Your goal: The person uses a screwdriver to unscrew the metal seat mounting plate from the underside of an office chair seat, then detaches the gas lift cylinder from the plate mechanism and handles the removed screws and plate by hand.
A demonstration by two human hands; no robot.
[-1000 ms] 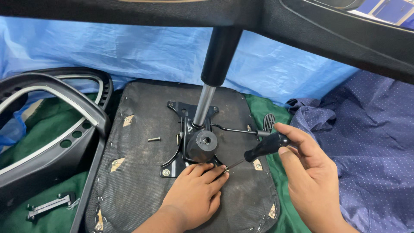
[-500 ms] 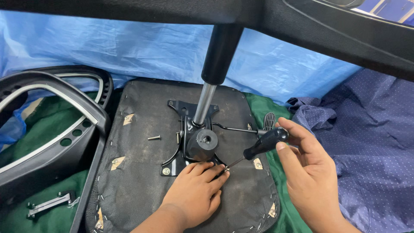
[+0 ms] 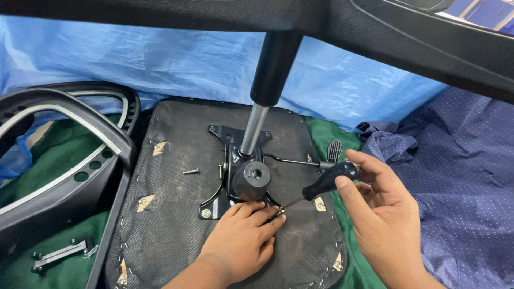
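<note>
Head view: hands unmoved, right [image 3: 375, 206] gripping screwdriver [image 3: 321, 184], left [image 3: 243, 238] apparently steadying its tip, holding nothing.

Single head-worn view, close and steeply downward, onto the upturned chair seat [image 3: 176, 214].

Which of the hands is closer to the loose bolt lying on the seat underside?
Left. The left hand rests flat on the seat underside, below and to the right of the loose bolt. The right hand holds the screwdriver farther right, beyond the black mechanism.
</note>
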